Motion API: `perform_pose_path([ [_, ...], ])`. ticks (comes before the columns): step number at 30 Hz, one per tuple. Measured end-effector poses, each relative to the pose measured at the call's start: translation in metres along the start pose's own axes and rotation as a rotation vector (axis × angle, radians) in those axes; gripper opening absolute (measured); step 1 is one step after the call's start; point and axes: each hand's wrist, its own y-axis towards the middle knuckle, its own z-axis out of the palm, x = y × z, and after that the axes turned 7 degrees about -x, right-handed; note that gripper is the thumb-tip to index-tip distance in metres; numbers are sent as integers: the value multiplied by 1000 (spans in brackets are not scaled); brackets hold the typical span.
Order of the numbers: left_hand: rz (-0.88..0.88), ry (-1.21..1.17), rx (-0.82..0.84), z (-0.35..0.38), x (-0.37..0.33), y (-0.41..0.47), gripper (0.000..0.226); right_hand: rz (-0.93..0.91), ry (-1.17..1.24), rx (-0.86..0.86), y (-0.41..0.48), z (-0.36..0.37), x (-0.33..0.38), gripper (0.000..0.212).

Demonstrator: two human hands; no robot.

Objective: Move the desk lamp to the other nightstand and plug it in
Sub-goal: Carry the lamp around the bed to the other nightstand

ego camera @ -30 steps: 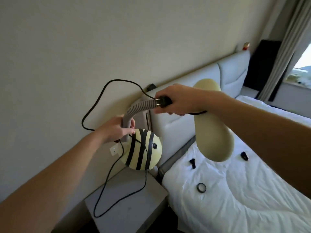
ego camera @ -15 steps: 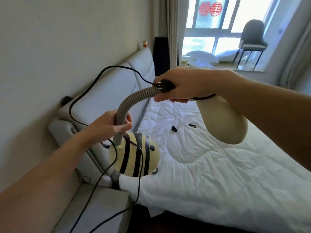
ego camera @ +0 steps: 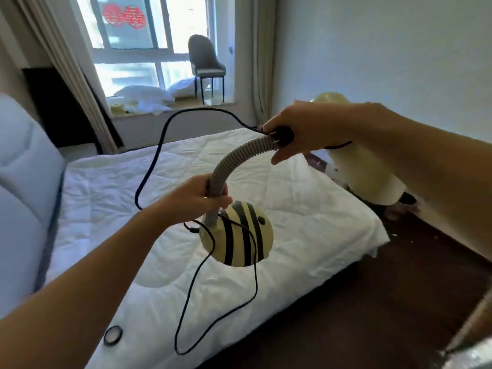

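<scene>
I hold a desk lamp in the air above the bed. Its round cream base with black stripes (ego camera: pixel 239 235) hangs below my left hand (ego camera: pixel 197 199), which grips the lower end of the grey ribbed neck (ego camera: pixel 239 158). My right hand (ego camera: pixel 306 129) is closed around the upper neck together with the black plug (ego camera: pixel 283 134). The cream lamp shade (ego camera: pixel 364 169) shows behind my right forearm. The black cord (ego camera: pixel 159 145) loops up to the left and dangles under the base. No nightstand is in view.
A bed with a white quilt (ego camera: pixel 133 198) fills the middle, its padded headboard (ego camera: pixel 24 169) at left. A small black ring (ego camera: pixel 113 335) lies on the quilt. Dark wood floor (ego camera: pixel 372 315) runs along the bed's right. A grey chair (ego camera: pixel 205 65) and pillows sit at the window.
The view has swung right from the wall and headboard toward the window and foot of the bed. The lamp stays in both hands, carried along over the bed.
</scene>
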Motion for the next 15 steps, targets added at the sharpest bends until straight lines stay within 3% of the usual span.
perform_pose_path([
  [6, 119, -7, 170, 108, -42, 126, 12, 261, -39, -22, -80, -10, -126, 29],
  [11, 240, -8, 288, 197, -83, 221, 13, 430, -55, -39, -149, -23, -217, 9],
  [15, 327, -41, 391, 264, -107, 287, 15, 525, -60, -56, -193, -24, -282, 20],
])
